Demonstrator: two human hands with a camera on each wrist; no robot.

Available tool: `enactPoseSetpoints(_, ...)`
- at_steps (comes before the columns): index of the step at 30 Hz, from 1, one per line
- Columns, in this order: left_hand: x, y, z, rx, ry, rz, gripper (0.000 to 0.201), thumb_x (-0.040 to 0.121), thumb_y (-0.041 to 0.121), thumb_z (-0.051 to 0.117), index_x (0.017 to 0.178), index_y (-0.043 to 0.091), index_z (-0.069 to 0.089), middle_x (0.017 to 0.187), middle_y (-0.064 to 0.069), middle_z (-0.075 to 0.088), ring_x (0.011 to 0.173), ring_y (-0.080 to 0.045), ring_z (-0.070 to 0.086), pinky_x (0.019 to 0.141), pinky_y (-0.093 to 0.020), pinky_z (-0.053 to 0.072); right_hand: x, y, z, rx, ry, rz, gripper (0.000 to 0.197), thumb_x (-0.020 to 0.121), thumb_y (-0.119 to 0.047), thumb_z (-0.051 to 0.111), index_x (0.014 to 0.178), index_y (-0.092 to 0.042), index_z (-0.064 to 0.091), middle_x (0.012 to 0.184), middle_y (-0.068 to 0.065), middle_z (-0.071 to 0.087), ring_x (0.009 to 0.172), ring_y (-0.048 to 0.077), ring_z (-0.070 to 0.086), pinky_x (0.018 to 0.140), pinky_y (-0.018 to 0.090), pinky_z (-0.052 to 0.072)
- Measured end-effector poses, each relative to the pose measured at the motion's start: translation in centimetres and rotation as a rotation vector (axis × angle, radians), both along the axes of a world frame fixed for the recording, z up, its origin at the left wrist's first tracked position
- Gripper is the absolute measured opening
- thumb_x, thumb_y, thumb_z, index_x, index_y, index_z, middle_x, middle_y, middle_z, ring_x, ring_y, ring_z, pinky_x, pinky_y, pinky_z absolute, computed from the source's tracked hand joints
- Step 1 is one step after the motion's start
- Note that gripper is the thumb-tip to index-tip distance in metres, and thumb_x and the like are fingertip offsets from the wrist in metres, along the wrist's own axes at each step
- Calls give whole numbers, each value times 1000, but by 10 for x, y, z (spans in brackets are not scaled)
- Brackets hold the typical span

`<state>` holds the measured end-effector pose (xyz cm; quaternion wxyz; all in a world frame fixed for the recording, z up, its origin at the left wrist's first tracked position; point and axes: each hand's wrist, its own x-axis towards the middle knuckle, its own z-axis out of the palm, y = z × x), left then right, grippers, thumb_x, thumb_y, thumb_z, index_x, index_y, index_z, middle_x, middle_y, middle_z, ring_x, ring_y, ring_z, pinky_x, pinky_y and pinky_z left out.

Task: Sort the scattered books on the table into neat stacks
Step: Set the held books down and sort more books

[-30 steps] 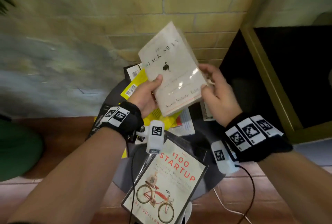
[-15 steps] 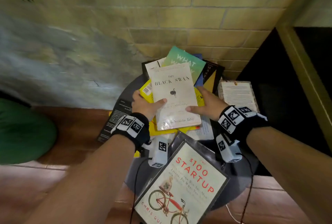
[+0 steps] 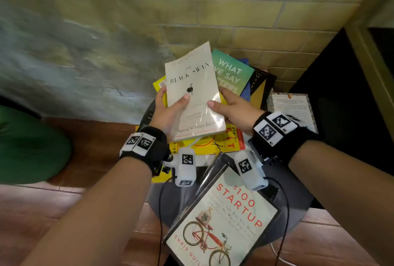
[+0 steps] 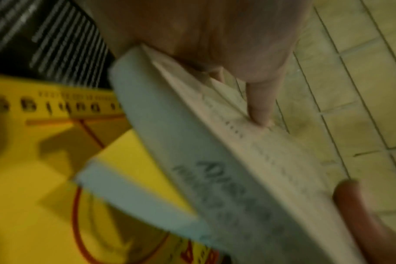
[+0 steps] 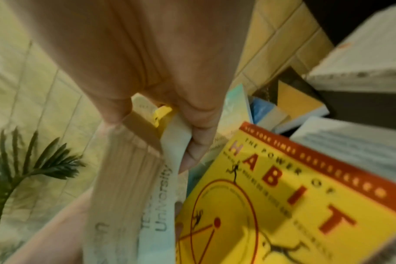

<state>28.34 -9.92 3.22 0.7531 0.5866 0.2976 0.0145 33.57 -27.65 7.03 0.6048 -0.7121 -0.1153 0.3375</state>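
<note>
We judge the white paperback (image 3: 193, 92), held raised and tilted above the yellow book (image 3: 221, 144) on the round surface (image 3: 283, 199), should be squared before lowering. Left hand (image 3: 168, 112): thumb on the cover, fingers curled beneath. Right hand (image 3: 232, 108): thumb on the cover, fingers curled behind the page edge.

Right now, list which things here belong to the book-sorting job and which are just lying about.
Part of the job:
- The Black Swan, held by the left hand and right hand
- The Power of Habit, yellow
- What We Say Matters, green
- The $100 Startup
- the round table

Just lying about:
- green cushion
- plant
- brick wall
</note>
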Motion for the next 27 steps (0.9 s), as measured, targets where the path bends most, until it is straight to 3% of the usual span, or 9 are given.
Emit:
enactPoseSetpoints(3, -9, 23, 4, 115, 52, 25, 81, 84, 13, 73, 147, 25, 23, 133, -9, 56, 115, -26, 61, 94, -43, 53, -9, 7, -9, -70, -37, 81, 58, 97, -20, 50, 149, -19, 24, 128, -8, 49, 118, 13, 51, 86, 22, 51)
enactPoseSetpoints(6, -20, 45, 0, 228, 54, -25, 73, 88, 6, 67, 147, 11, 24, 127, -8, 58, 110, -22, 60, 92, -37, 53, -10, -5, -23, -258, -162, 200, 55, 94, -28, 56, 144, -18, 36, 95, -15, 54, 91, 8, 54, 80, 23, 44)
enactPoseSetpoints(8, -28, 54, -5, 353, 112, -111, 71, 88, 8, 68, 145, 8, 26, 125, -5, 58, 111, -21, 58, 94, -36, 50, -4, -26, -31, -308, -205, 138, 43, 93, -22, 59, 134, -13, 49, 90, -9, 59, 85, 11, 56, 80, 31, 46)
enactPoseSetpoints(12, -40, 53, -16, 599, 237, -214, 74, 64, 57, 71, 128, 31, 44, 124, 5, 62, 121, -23, 56, 107, -49, 40, 28, -89, -62, -781, -425, -46, 45, 89, -34, 62, 131, -20, 53, 120, 9, 58, 114, 27, 53, 95, 37, 42)
enactPoseSetpoints(14, -42, 52, -25, 741, 301, -278, 84, 55, 74, 57, 128, 34, 45, 128, 3, 61, 124, -25, 52, 108, -52, 36, 37, -117, -79, -1081, -404, -60, 65, 81, -50, 65, 136, -22, 45, 135, 15, 45, 127, 36, 40, 104, 43, 35)
enactPoseSetpoints(16, -40, 52, -31, 674, 300, -216, 108, 48, 83, 60, 140, 31, 36, 136, -1, 56, 128, -27, 50, 109, -51, 37, 38, -136, -94, -1247, -318, -41, 90, 73, -62, 67, 144, -21, 30, 148, 17, 28, 136, 39, 25, 112, 46, 24)
enactPoseSetpoints(18, -41, 52, -36, 566, 286, -136, 123, 45, 78, 71, 147, 30, 22, 140, 0, 53, 131, -27, 48, 110, -49, 38, 32, -148, -105, -1327, -256, -34, 114, 64, -71, 68, 150, -23, 12, 156, 14, 8, 142, 42, 10, 117, 49, 13)
enactPoseSetpoints(21, -44, 56, -42, 526, 282, -76, 120, 44, 70, 79, 144, 34, 22, 134, 2, 55, 127, -27, 51, 108, -50, 41, 21, -154, -114, -1369, -261, -9, 132, 53, -77, 70, 150, -28, -4, 158, 6, -8, 143, 43, -3, 116, 58, 11)
enactPoseSetpoints(27, -46, 53, -34, 441, 276, -59, 114, 49, 59, 80, 146, 27, 28, 132, -3, 59, 121, -26, 56, 105, -49, 44, 10, -151, -107, -1385, -324, -2, 124, 58, -75, 69, 150, -30, 0, 156, 5, 0, 141, 42, 7, 109, 60, 26)
